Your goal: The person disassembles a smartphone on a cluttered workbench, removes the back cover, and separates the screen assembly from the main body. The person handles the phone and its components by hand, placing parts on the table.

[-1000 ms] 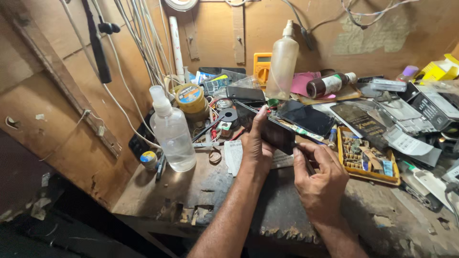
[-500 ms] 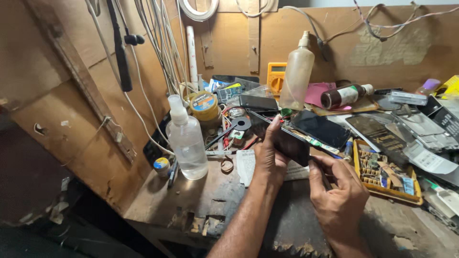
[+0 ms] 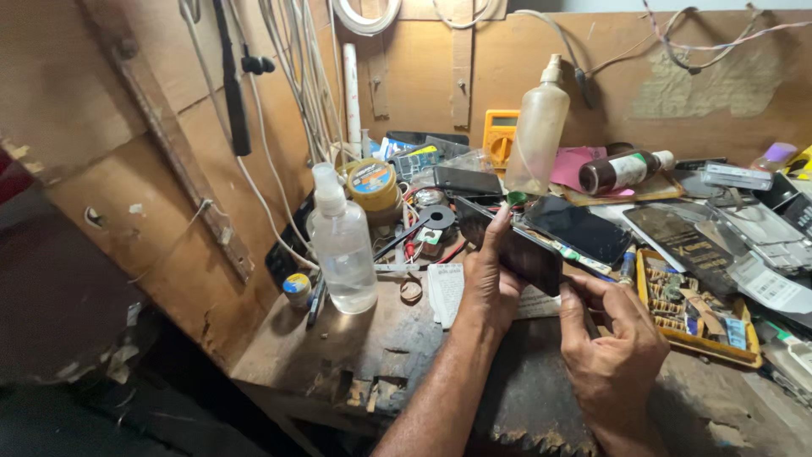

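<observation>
My left hand point(image 3: 489, 283) has a grip on a dark phone point(image 3: 518, 249); my right hand point(image 3: 611, 349) touches its lower end above the cluttered tabletop point(image 3: 355, 338).

Two hands point(image 3: 550, 317), three bottles point(image 3: 342, 241), one yellow meter point(image 3: 499, 135), one yellow parts tray point(image 3: 694, 317), one dark phone point(image 3: 516, 250)

Phone point(image 3: 516, 250) between both hands above workbench point(image 3: 355, 338), spray bottle point(image 3: 342, 245) left, parts tray point(image 3: 694, 317) right

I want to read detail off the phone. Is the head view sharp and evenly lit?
Head view: left hand and right hand hold the dark phone fairly sharp; its glass shows faint glare; lower left corner falls into deep shadow; edges bend slightly.
</observation>
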The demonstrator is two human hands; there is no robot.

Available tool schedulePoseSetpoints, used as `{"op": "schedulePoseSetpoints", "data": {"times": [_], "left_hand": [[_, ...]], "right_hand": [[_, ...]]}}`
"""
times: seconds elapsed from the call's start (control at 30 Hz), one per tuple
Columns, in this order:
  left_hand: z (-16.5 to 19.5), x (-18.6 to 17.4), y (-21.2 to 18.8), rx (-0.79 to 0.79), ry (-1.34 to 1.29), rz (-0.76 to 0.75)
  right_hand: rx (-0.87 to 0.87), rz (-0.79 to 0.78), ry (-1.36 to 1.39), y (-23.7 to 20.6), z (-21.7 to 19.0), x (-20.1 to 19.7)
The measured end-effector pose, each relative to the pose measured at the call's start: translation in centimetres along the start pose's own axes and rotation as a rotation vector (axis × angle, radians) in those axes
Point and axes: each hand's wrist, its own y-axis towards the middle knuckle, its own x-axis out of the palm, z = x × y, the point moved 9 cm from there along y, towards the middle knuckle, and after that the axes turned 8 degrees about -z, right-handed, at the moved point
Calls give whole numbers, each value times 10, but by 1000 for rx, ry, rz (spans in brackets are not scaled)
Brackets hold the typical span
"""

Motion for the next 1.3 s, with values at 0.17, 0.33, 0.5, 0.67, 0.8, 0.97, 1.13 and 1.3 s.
{"op": "schedulePoseSetpoints", "data": {"times": [0.17, 0.33, 0.5, 0.67, 0.8, 0.97, 1.13, 1.3], "left_hand": [[1, 2, 3, 23, -29, -12], [-2, 4, 3, -17, -60, -45], [-1, 3, 4, 3, -54, -57], [-3, -1, 4, -8, -22, -41], [-3, 3, 3, 7, -29, -55], [-2, 3, 4, -9, -45, -12], [-3, 5, 2, -21, -30, -33], [-3, 4, 3, 26, -24, -20]], "right_hand": [[-2, 26, -26, -1, -2, -3], [0, 80, 26, -2, 1, -7], [-34, 97, 64, -3, -1, -8], [36, 104, 97, -1, 6, -8], [32, 93, 96, 0, 5, -6], [-41, 90, 84, 1, -2, -5], [-64, 98, 87, 2, -4, -5], [-52, 114, 72, 1, -3, -6]]}}
